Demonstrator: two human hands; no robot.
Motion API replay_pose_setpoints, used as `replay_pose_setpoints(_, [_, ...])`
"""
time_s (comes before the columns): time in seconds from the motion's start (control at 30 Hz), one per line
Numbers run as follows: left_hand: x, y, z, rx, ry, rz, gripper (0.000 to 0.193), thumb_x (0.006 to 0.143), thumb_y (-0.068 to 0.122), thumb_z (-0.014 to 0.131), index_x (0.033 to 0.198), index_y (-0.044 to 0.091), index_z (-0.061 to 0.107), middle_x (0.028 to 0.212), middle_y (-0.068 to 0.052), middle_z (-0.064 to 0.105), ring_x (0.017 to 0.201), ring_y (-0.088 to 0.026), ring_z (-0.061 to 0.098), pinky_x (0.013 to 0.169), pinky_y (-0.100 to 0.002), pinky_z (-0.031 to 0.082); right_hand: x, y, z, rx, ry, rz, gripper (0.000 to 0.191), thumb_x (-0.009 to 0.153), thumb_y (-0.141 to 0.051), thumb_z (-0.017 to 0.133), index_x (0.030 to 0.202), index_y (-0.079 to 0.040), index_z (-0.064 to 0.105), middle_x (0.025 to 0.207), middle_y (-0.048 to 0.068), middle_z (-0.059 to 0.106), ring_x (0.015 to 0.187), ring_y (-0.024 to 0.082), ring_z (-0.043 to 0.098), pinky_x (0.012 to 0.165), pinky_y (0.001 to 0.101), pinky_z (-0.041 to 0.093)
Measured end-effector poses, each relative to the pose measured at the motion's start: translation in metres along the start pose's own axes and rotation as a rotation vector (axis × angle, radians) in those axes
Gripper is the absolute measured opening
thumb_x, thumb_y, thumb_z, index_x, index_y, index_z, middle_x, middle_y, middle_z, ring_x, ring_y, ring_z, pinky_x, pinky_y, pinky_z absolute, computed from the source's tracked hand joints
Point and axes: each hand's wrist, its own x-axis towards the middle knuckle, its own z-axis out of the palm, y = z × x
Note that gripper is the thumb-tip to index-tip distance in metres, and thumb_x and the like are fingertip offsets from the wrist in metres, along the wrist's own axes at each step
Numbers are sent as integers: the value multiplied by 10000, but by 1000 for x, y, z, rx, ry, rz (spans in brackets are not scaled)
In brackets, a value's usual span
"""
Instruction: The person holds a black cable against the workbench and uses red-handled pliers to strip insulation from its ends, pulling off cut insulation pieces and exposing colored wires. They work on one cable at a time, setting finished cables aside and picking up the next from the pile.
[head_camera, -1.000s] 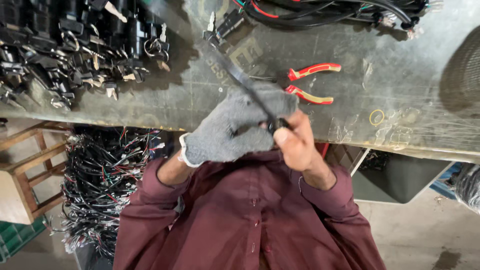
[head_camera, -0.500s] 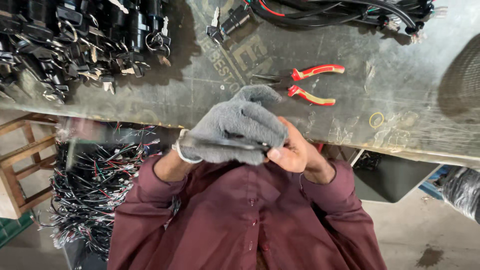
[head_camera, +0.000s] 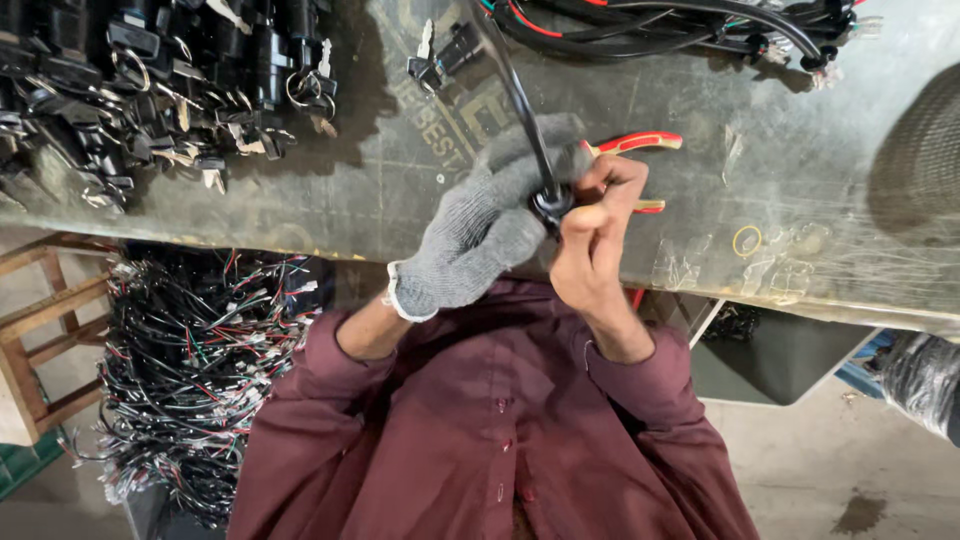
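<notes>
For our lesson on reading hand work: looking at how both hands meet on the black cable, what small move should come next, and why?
Probably a short further turn of the bare right hand around the black cable. Its fingers pinch a small black piece right where the gloved left hand grips the cable, so the work there looks unfinished, and the red-handled pliers lie unused on the bench.

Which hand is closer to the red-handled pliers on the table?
The right hand, which is bare, is nearer: it partly covers the pliers in this view. The gloved left hand is beside it, farther from the handles. Both hands grip the black cable.
</notes>
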Motion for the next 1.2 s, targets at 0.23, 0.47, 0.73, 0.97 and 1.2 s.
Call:
replay_pose_setpoints(0.23, [-15, -24, -1, -297, 236, -271, 350, 1127, 123, 580, 1460, 22, 541, 1294, -81, 640, 1098, -138, 602, 998, -284, 504, 37, -98, -28, -1096, -166, -680, 724, 725, -601, 771, 1212, -96, 593, 1230, 150, 538, 1158, 345, 487, 980, 485, 334])
replay_pose_setpoints(0.47, [-13, 5, -5, 23, 23, -102, 249, 1143, 147, 548, 1357, 33, 605, 1161, -81, 626, 1015, -146, 620, 912, -257, 514, 47, -68, -44, -1068, -144, -524, 553, 899, -537, 821, 1171, -98, 624, 1124, 100, 634, 1068, 332, 595, 977, 475, 341])
replay_pose_setpoints(0.73, [-18, 23, 10, -184, 57, -259, 326, 1084, 118, 576, 1398, 44, 533, 1088, -51, 616, 908, -104, 584, 803, -237, 499, 42, -76, -31, -373, -277, -451, 215, 903, -173, 763, 1061, -66, 663, 1057, 86, 666, 943, 293, 602, 830, 368, 465])
replay_pose_setpoints(0.97, [-29, 28, 31, -747, 431, -722, 425, 1087, 21, 557, 1490, -58, 447, 1046, -40, 605, 870, -85, 568, 717, -243, 446, 51, -99, -25, -913, -319, -721, 302, 897, -301, 856, 928, -70, 663, 944, 53, 678, 876, 267, 657, 738, 425, 480])
replay_pose_setpoints(1.2, [-18, 56, 1, 74, -143, -527, 695, 1080, 127, 549, 1678, 47, 205, 1010, -105, 674, 819, -220, 648, 810, -343, 530, 66, -93, -25, -896, -340, -741, 371, 880, -318, 869, 851, -80, 586, 850, 66, 627, 820, 288, 641, 635, 427, 485])
